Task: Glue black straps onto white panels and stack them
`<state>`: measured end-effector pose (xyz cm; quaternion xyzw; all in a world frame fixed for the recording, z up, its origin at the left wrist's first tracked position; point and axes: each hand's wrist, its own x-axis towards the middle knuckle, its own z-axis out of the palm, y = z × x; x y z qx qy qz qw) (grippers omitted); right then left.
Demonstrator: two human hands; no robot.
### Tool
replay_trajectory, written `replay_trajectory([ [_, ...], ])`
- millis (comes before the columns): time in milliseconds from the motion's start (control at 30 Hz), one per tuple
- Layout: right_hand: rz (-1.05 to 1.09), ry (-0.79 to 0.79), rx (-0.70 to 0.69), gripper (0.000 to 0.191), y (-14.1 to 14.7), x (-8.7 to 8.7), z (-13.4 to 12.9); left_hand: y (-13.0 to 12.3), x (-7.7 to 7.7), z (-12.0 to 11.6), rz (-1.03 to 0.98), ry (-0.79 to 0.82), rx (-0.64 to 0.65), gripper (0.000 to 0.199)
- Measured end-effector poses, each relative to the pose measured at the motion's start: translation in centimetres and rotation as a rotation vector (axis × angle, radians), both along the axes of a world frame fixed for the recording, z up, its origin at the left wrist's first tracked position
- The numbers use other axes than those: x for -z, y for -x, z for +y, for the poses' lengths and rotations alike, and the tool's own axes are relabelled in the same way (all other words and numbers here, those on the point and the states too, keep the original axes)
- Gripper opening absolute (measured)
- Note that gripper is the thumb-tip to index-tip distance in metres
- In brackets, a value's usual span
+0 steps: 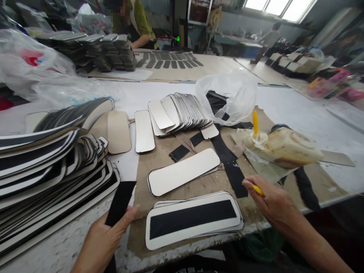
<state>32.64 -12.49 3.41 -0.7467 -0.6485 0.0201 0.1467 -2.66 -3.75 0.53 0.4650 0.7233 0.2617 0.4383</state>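
Note:
My left hand (106, 231) is closed around a strip of black material (121, 201), at the left of the table's front edge. On the right, my right hand (273, 201) grips a small tool with a yellow handle (258, 190); its working end is hidden. Between my hands lies a small pile of pale rounded panels (150, 242), the top one bearing a black strip (192, 218). Just behind it are plain white rounded panels (184, 170). A loose black strip (234, 174) runs across the brown paper close to my right hand.
Tall stacks of black-and-white panels (57, 182) fill the left. Behind stand a fanned row of white panels (184, 113) and a plastic bag (241, 94) with black pieces. A stained glue container (290, 148) holds a yellow stick (255, 123). A person (142, 22) works across the table.

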Motion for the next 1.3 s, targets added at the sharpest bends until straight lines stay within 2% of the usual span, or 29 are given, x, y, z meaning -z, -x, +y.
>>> replay_trajectory([
  [133, 0.15, -0.136, 0.002, 0.039, 0.5, -3.5, 2.8, -1.3, 0.2, 3.2, 0.044, -0.068, 0.131, 0.048],
  [233, 0.278, -0.145, 0.046, 0.044, 2.0, -4.6, 4.4, -2.4, 0.9, 4.3, -0.066, -0.047, 0.224, 0.044],
  [300, 0.466, -0.175, 0.058, 0.047, 3.5, -4.3, 5.6, -2.9, 1.3, 4.3, -0.144, -0.025, 0.24, 0.039],
  [367, 0.757, -0.201, 0.016, 0.048, 5.3, -3.6, 7.1, -3.1, 1.5, 4.2, -0.219, -0.011, 0.214, 0.036],
  [467, 1.19, -0.134, -0.074, 0.045, 8.4, -2.3, 9.4, -3.2, 1.6, 3.9, -0.351, 0.006, 0.164, 0.033],
  [533, 1.349, -0.06, -0.069, 0.038, 10.1, -1.5, 10.7, -3.3, 1.6, 3.9, -0.407, 0.014, 0.133, 0.033],
  [600, 1.411, 0.006, -0.028, 0.031, 11.3, -0.8, 11.5, -3.2, 1.6, 3.9, -0.422, 0.011, 0.117, 0.032],
  [700, 1.371, 0.072, 0.028, 0.028, 12.2, 0.1, 12.0, -3.1, 1.8, 4.0, -0.419, -0.015, 0.135, 0.028],
  [867, 1.167, 0.034, 0.072, 0.028, 12.3, 0.0, 11.8, -2.8, 2.6, 3.8, -0.422, 0.012, 0.157, 0.026],
  [1133, 1.207, 0.016, 0.061, 0.028, 13.1, -0.4, 11.7, -2.9, 2.9, 3.9, -0.469, 0.026, 0.165, 0.026],
  [1200, 1.117, 0.021, 0.064, 0.029, 13.0, -0.3, 11.7, -2.9, 2.8, 3.9, -0.464, 0.023, 0.161, 0.025],
  [1300, 0.855, -0.021, 0.073, 0.026, 11.9, -0.6, 11.3, -2.9, 2.6, 3.7, -0.452, 0.042, 0.148, 0.026],
])
